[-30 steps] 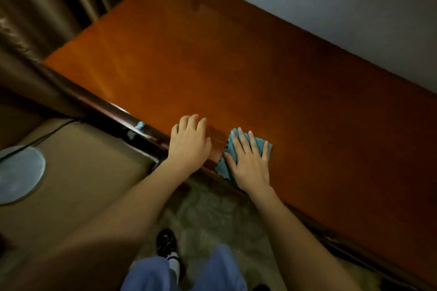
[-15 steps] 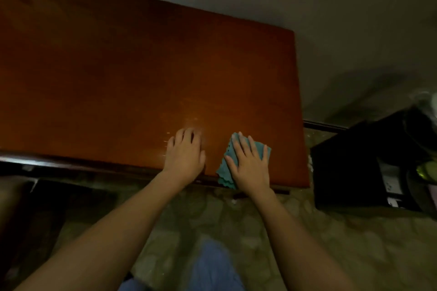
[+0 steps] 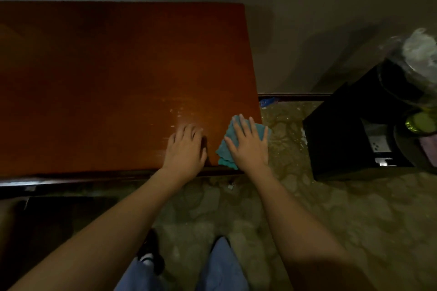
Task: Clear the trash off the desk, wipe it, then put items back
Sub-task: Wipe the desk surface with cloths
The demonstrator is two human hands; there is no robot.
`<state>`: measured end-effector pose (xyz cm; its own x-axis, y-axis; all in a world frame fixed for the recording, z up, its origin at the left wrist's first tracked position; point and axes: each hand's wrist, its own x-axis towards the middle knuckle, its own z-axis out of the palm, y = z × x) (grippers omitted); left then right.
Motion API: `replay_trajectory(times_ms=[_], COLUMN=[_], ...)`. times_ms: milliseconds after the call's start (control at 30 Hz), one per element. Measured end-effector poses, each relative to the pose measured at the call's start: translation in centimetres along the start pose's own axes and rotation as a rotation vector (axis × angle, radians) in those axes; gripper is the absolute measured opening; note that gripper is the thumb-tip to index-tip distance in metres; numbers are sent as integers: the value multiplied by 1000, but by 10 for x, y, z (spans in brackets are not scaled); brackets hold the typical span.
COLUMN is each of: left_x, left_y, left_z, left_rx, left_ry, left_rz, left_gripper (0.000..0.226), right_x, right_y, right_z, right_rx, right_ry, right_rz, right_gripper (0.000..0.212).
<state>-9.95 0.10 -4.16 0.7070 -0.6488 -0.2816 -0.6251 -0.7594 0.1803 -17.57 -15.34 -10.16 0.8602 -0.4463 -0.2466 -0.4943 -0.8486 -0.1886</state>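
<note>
Right hand (image 3: 249, 149): fingers spread flat, pressing the teal cloth (image 3: 227, 149)
Cloth: at the bench's (image 3: 106, 78) near right corner, overhanging its right edge
Left hand (image 3: 185, 151): fingers straight, resting flat just beside the cloth

1. One head-worn camera looks steeply down from above the desk's (image 3: 106, 73) near edge, close in.
2. It faces the back wall, taking in the desk's right end and the floor (image 3: 354, 220) beside it.
</note>
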Motion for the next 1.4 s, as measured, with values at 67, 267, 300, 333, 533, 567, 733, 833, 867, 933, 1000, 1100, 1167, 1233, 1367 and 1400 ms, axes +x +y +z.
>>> replay_trajectory(times_ms=[67, 267, 300, 333, 533, 567, 733, 833, 867, 933, 1000, 1100, 1167, 1233, 1367, 1400], left_x=[-4, 1, 3, 5, 21, 24, 40, 45, 46, 48, 51, 54, 56, 59, 65, 67], left_y=[-5, -23, -22, -20, -6, -5, -4, 0, 1, 3, 3, 1, -2, -4, 1, 6], left_z=[0, 4, 2, 0, -8, -8, -7, -5, -4, -3, -4, -6, -7, -9, -20, -26], left_rx=[6, 49, 49, 46, 21, 26, 69, 78, 77, 80, 86, 96, 110, 122, 134, 128], left_ry=[-9, -28, -26, -26, -50, -49, -79, -91, -98, -108, -113, -121, -127, -143, -160, -157], left_rz=[-4, 25, 33, 44, 144, 162, 204, 246, 260, 277, 278, 290, 300, 300, 334, 347], left_gripper=[54, 54, 53, 53, 54, 54, 55, 54, 54, 54, 55, 55, 55, 55, 54, 53], right_x=[2, -19, -25, -30, -30, -29, -20, -18, -18, -20, -24, -28, -30, -31, -32, -35], right_y=[3, 25, 29, 31, 27, 28, 32, 32, 31, 30, 28, 24, 22, 23, 23, 23], right_z=[1, 3, 5, 8, 7, 5, 3, 9, 11, 14, 18, 24, 26, 22, 5, -1], right_rx=[4, 80, 98, 120, 231, 241, 201, 215, 210, 195, 211, 246, 245, 283, 388, 400], right_ry=[9, 38, 42, 57, 113, 117, 138, 228, 269, 344, 426, 502, 545, 542, 431, 431], right_rz=[24, -13, -13, -6, 82, 88, 55, 45, 44, 53, 76, 145, 169, 188, 226, 217], right_gripper=[65, 95, 100, 103, 106, 103, 98, 90, 86, 77, 68, 57, 49, 44, 42, 43])
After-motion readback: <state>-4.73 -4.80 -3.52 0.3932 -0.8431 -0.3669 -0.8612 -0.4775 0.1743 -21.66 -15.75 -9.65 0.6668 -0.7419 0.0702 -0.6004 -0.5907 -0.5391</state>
